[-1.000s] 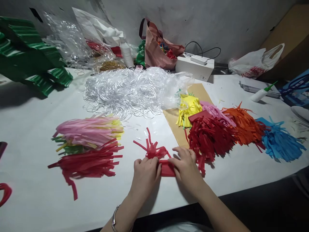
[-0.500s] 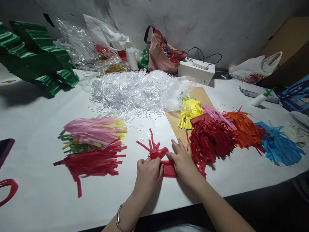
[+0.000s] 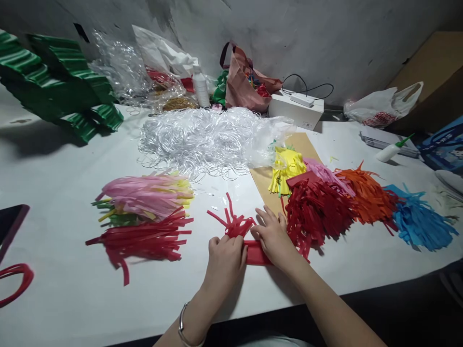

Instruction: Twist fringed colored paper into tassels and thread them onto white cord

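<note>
On the table in front of me lies a sheet of red fringed tissue paper [image 3: 258, 254], its solid band flat and its cut strips bunched and pointing away. My left hand [image 3: 224, 258] is closed over the band's left end, fingers curled down onto it. Fingers spread, my right hand [image 3: 275, 238] rests across the band's right part, with the thumb beside the strips. A finished-looking red tassel [image 3: 144, 238] lies to the left, below pink and yellow tassels [image 3: 141, 193]. Right of my hands is a pile of dark red fringed paper [image 3: 320, 207].
Yellow [image 3: 287, 166], orange [image 3: 369, 193] and blue fringed paper [image 3: 421, 217] line the right side. Behind lies a heap of clear shiny cord [image 3: 206, 137]. A green stack [image 3: 65, 86] stands far left, a glue bottle [image 3: 392, 150] far right, a phone-like dark object [image 3: 10, 226] at the left edge.
The whole view has shifted slightly, so things sit a little further right and lower. Both hands stay on the red paper, with hardly any movement.
</note>
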The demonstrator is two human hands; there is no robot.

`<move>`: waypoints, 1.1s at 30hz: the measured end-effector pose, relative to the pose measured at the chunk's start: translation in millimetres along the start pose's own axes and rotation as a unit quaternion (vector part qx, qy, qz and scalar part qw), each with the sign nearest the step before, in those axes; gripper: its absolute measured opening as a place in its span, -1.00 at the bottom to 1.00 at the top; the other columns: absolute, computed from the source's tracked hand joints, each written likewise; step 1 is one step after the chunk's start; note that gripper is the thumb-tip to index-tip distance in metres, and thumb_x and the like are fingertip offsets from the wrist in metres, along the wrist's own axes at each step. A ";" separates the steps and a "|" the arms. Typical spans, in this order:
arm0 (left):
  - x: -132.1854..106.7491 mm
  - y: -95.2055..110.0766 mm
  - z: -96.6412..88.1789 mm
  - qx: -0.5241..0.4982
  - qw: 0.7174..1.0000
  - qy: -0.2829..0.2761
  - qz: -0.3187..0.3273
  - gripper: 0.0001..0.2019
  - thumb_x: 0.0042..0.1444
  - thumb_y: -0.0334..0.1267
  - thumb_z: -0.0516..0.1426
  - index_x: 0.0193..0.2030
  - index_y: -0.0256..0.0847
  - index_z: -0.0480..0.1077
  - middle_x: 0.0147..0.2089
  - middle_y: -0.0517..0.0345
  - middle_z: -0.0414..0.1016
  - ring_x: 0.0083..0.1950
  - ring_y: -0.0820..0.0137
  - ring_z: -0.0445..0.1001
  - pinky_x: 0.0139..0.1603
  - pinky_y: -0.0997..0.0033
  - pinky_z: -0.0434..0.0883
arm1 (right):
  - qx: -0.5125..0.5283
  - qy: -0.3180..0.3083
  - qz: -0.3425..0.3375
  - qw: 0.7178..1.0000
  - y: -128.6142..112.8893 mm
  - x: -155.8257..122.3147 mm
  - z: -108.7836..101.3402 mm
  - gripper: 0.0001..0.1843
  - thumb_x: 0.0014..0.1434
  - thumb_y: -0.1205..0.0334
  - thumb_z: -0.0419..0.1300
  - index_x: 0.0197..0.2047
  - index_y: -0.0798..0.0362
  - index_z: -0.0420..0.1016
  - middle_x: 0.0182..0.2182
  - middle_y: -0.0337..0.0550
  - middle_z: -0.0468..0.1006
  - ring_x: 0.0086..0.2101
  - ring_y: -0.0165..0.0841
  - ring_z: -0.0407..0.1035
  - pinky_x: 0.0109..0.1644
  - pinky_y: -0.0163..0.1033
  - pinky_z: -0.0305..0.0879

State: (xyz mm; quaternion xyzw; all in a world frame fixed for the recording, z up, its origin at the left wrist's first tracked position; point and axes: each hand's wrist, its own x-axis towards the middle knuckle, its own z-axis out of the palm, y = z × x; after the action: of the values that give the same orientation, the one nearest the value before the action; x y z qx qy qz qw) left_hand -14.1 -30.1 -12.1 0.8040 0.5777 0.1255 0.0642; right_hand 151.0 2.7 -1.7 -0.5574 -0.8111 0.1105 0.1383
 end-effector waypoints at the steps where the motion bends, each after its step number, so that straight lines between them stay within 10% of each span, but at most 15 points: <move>1: -0.1 0.0 0.1 0.000 1.000 0.002 0.000 -0.80 0.27 -0.39 0.04 -0.37 -0.15 0.38 -0.41 0.10 0.59 -0.27 0.16 0.52 -0.16 0.12 0.16 | -0.020 -0.010 0.009 1.000 0.3 1.8 3.0 -0.67 0.32 0.45 0.08 -0.05 -0.06 0.61 0.34 0.01 0.27 0.36 0.03 0.00 0.31 0.41 -0.08; 8: -0.4 0.1 -1.8 -0.007 1.000 0.013 0.005 -0.80 0.26 -0.41 0.04 -0.39 -0.13 0.37 -0.42 0.10 0.58 -0.30 0.17 0.50 -0.16 0.12 0.18 | -0.142 0.064 0.112 0.981 14.4 24.2 -4.3 -0.42 0.26 0.54 0.04 0.32 0.06 0.32 0.41 0.21 0.05 0.36 0.22 -0.09 0.28 0.54 -0.23; 16: -0.2 -1.7 -1.6 -0.004 1.000 0.009 0.010 -0.79 0.25 -0.40 0.04 -0.40 -0.12 0.36 -0.43 0.10 0.57 -0.30 0.18 0.50 -0.19 0.14 0.17 | 0.006 0.093 -0.136 0.986 5.3 -61.4 -1.7 -0.74 0.32 0.30 0.14 0.04 0.07 0.51 -0.02 0.04 0.58 0.03 -0.15 0.43 0.26 0.15 0.16; 25: 8.2 -8.9 -10.2 -0.025 1.000 -0.004 0.015 -0.82 0.27 -0.40 0.02 -0.29 -0.17 0.42 -0.30 0.05 0.60 -0.22 0.16 0.52 -0.11 0.09 0.25 | -0.023 0.174 -0.152 0.973 12.2 -84.0 23.3 -0.63 0.26 0.54 0.04 0.07 0.17 0.50 -0.04 0.03 0.63 0.05 -0.16 0.46 0.28 0.10 0.20; 30: -5.1 -5.7 -8.5 -0.048 0.977 0.128 0.161 -0.73 0.24 -0.44 0.07 0.03 -0.17 0.44 0.13 -0.08 0.53 0.15 0.09 0.39 0.18 -0.01 0.19 | -0.028 0.192 -0.156 0.968 14.0 -87.1 21.8 -0.63 0.25 0.52 0.06 0.07 0.17 0.51 -0.04 0.04 0.64 0.06 -0.15 0.47 0.26 0.12 0.27; 33: -10.8 -0.2 -0.6 -0.052 0.956 0.087 0.275 -0.76 0.31 -0.40 0.05 0.05 -0.17 0.43 0.02 0.07 0.60 0.06 0.19 0.44 0.26 0.05 0.11 | -0.029 0.194 -0.157 0.968 14.4 -89.0 20.7 -0.65 0.29 0.49 0.05 0.05 0.13 0.52 -0.06 0.00 0.65 0.04 -0.17 0.48 0.26 0.12 0.27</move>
State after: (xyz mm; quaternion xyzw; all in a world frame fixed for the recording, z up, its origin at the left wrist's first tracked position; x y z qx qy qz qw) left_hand -17.6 -40.3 -12.9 0.9132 0.3306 0.2375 0.0183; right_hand 186.6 -75.9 -34.9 -0.4374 -0.8491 -0.0462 0.2924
